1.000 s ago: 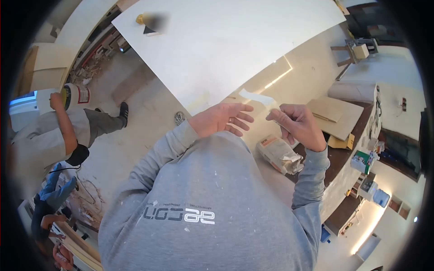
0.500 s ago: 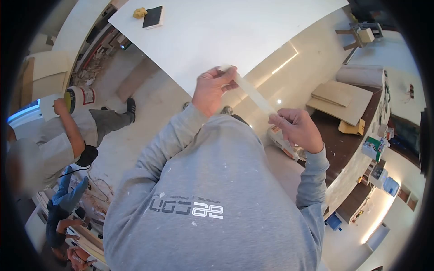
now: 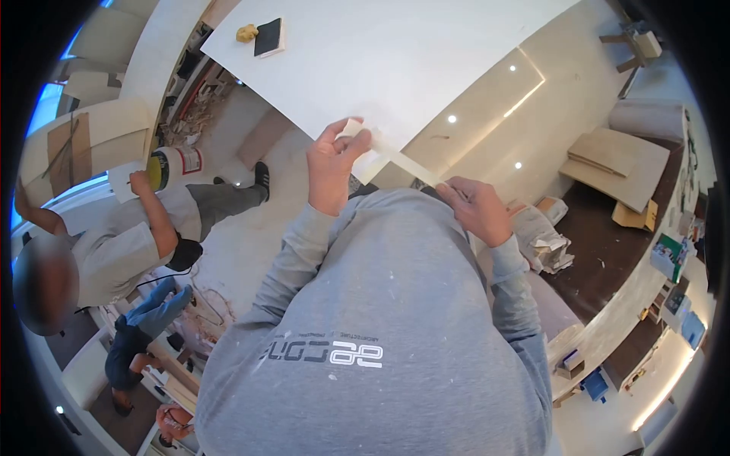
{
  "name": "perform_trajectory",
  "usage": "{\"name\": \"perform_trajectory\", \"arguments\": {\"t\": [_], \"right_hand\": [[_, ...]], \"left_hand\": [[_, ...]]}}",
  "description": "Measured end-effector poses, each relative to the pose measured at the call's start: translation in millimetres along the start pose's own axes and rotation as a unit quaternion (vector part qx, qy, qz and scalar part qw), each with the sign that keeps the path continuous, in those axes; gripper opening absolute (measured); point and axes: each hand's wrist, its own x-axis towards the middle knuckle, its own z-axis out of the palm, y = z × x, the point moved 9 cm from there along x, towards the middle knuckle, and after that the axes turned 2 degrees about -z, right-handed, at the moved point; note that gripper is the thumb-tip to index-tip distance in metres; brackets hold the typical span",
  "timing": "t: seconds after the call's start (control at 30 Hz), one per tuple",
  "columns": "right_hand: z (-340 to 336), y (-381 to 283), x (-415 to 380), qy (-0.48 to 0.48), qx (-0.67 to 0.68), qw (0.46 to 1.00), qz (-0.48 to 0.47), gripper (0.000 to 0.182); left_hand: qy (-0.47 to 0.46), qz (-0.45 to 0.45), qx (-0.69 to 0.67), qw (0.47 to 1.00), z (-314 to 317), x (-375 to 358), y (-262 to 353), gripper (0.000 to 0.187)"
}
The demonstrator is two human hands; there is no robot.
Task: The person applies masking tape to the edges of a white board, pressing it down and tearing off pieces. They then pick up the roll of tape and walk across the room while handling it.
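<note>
A pale, thin strip [image 3: 414, 169] runs slantwise between my two hands. Its upper left end is pinched by my left hand [image 3: 331, 171], over the near corner of a large white board [image 3: 357, 68]. My right hand [image 3: 480, 211], closed on the strip's lower end, is beyond the board's edge, near the front of my grey sweatshirt [image 3: 388, 281]. On the far left part of the board lie a dark, flat rectangular block [image 3: 270, 38] and a yellowish lump [image 3: 247, 33].
At the left, a person [image 3: 129, 235] holds a white and yellow bucket [image 3: 171, 167]; another person [image 3: 137, 342] bends lower down. Cut boards [image 3: 620, 167] lie on a brown surface [image 3: 601, 243] at the right. A crumpled bag [image 3: 540, 235] stands near my right hand.
The camera view has shifted, so the surroundings sit farther right. My right hand has come closer to my body, and the strip's left end now stands up above my left fingers.
</note>
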Motion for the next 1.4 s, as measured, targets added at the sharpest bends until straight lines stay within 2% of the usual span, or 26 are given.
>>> {"name": "perform_trajectory", "arguments": {"t": [0.1, 0.23, 0.3, 0.4, 0.6, 0.73, 0.8, 0.9, 1.0, 1.2, 1.3, 1.4], "right_hand": [[20.8, 20.5, 12.8, -0.012, -0.014, 0.999, -0.041, 0.035], [48.7, 39.6, 35.0, -0.029, -0.041, 0.997, -0.062, 0.039], [57.6, 44.4, 40.1, -0.034, -0.016, 0.998, -0.048, 0.043], [73.2, 60.3, 48.5, -0.056, 0.003, 0.998, 0.004, 0.048], [93.0, 68.7, 64.6, -0.022, 0.033, 0.998, 0.049, 0.056], [107.5, 72.4, 71.8, -0.008, 0.062, 0.993, 0.105, 0.061], [107.5, 63.5, 74.9, 0.023, 0.037, 0.995, 0.09, 0.061], [110.2, 58.0, 77.1, 0.046, 0.026, 0.994, 0.092, 0.065], [115.4, 59.2, 78.5, 0.064, 0.022, 0.992, 0.109, 0.066], [123.6, 61.2, 81.5, 0.1, 0.054, 0.982, 0.154, 0.066], [124.2, 59.6, 84.4, 0.107, 0.052, 0.978, 0.169, 0.067], [123.3, 60.6, 87.7, 0.117, 0.024, 0.978, 0.17, 0.068]], "left_hand": [[0.04, -0.058, 0.016, 0.997, -33.3, -4.7, -50.7, 0.03], [0.114, -0.097, 0.027, 0.988, -53.8, -22.3, -75.7, 0.027], [0.138, -0.094, 0.036, 0.985, -54.1, -20.9, -75.8, 0.025], [0.179, -0.079, 0.13, 0.972, -73.1, -7.7, -72.3, 0.025], [0.178, 0.017, 0.247, 0.952, -69.4, 29.3, -62.7, 0.025], [0.175, 0.046, 0.29, 0.94, -75.0, 46.6, -58.5, 0.023], [0.171, 0.066, 0.331, 0.926, -77.8, 50.4, -56.8, 0.021], [0.139, 0.141, 0.367, 0.909, -79.3, 62.8, -50.2, 0.019], [0.117, 0.106, 0.322, 0.934, -83.8, 72.7, -55.6, 0.018], [0.115, 0.193, 0.413, 0.883, -79.0, 80.3, -41.7, 0.017], [0.108, 0.218, 0.413, 0.878, -72.9, 81.1, -33.8, 0.013], [0.115, 0.231, 0.486, 0.835, -73.6, 85.3, -40.9, 0.011]]}}
